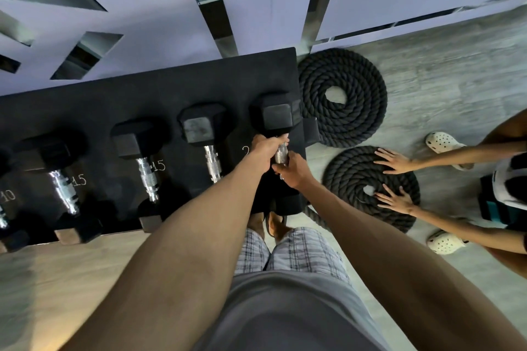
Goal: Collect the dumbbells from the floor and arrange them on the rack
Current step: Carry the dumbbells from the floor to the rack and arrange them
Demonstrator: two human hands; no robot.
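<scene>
A black rack (119, 100) with white weight numbers fills the left and middle of the view. Several black hex dumbbells with chrome handles lie on it in a row, among them one (212, 137) right of centre and another (142, 151) to its left. At the rack's right end, both hands grip the chrome handle of one more dumbbell (278, 115). My left hand (263, 151) holds the handle near the far head. My right hand (293, 169) holds it just below. The near head is partly hidden behind my hands.
Two coiled black battle ropes (342, 97) (370, 188) lie on the grey floor right of the rack. Another person crouches at the right edge in white clogs, with both hands (395, 161) on the nearer coil. A white wall with mirror strips rises behind the rack.
</scene>
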